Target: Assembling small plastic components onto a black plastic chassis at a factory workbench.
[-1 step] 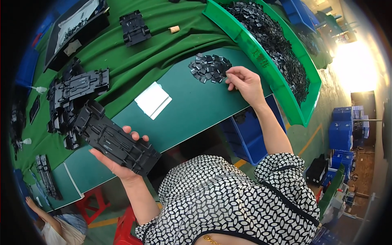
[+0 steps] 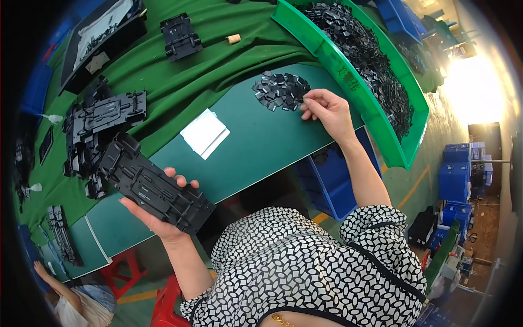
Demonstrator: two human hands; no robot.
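Held chassis [image 2: 155, 185]: one
Lone chassis [image 2: 181, 37]: one
Clustered chassis [image 2: 109, 113]: overlapping, uncountable
Black pieces [image 2: 279, 91], far edge of table [image 2: 256, 147]: one heap, uncountable
White stack [image 2: 205, 134]: one
Tan roll [image 2: 233, 39]: one
Green bin [image 2: 374, 117], right edge: one

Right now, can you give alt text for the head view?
The left hand holds a long black molded part; the right hand is at the edge of a pile of small black pieces on a green table. A green bin full of black pieces stands to the right.
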